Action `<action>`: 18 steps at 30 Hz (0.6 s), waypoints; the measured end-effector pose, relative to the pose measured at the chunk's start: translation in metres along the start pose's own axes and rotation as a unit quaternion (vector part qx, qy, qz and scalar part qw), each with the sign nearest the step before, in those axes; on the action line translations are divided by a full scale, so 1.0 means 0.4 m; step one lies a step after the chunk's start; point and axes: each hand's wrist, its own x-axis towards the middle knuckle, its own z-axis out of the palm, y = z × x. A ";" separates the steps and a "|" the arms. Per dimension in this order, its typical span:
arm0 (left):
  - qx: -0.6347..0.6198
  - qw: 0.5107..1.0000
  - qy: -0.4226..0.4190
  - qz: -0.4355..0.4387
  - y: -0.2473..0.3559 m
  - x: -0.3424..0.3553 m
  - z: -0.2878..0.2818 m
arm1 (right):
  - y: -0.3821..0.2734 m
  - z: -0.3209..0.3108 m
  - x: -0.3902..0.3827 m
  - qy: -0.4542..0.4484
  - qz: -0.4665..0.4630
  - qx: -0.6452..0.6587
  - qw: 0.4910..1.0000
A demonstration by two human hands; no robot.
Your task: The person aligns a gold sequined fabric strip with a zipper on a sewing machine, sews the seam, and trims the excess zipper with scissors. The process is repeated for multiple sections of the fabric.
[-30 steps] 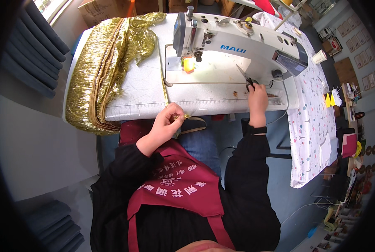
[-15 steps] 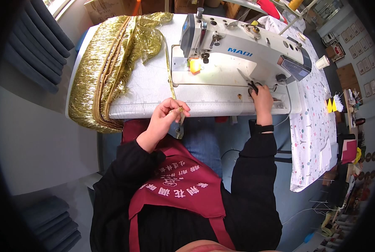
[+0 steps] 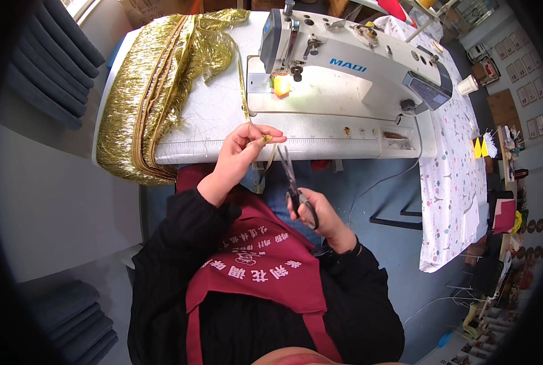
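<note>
My left hand (image 3: pixel 238 153) pinches a narrow gold strip (image 3: pixel 266 139) at the front edge of the sewing table (image 3: pixel 207 139). The strip runs back across the tabletop toward a gold tinsel piece, and a length of it hangs over the edge. In my right hand (image 3: pixel 317 216) are black-handled scissors (image 3: pixel 288 170), raised over my lap with blades pointing up beside the pinched strip, slightly apart. A thick folded pile of gold fringe (image 3: pixel 128 100) lies on the table's left part. The white sewing machine (image 3: pixel 384 73) stands behind my hands, with a small orange piece (image 3: pixel 281 86) near its needle.
A patterned cloth (image 3: pixel 448 201) covers a table at the right, with a white cone (image 3: pixel 467 85) near its back. Blue-grey folded cloths (image 3: pixel 55 70) are at the left. A crowded shelf lines the far right; cardboard boxes (image 3: pixel 146 11) sit behind the table. Cables run on the floor.
My right hand has lifted the scissors off the machine bed and brought them down and left, toward my left hand. My left hand has moved slightly up, still pinching the strip.
</note>
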 end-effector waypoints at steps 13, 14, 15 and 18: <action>0.024 0.999 0.029 0.000 0.005 -0.022 0.010 | 0.035 0.032 0.070 0.031 -0.038 -0.059 0.997; 0.023 0.999 0.028 -0.011 0.005 -0.026 0.010 | 0.035 0.033 0.074 0.034 -0.040 -0.056 0.997; 0.008 0.999 0.027 -0.020 0.003 -0.029 0.011 | 0.034 0.035 0.078 0.041 -0.044 -0.053 0.997; 0.007 0.999 0.021 -0.046 -0.014 -0.034 0.019 | 0.027 0.037 0.087 0.085 -0.050 -0.097 0.990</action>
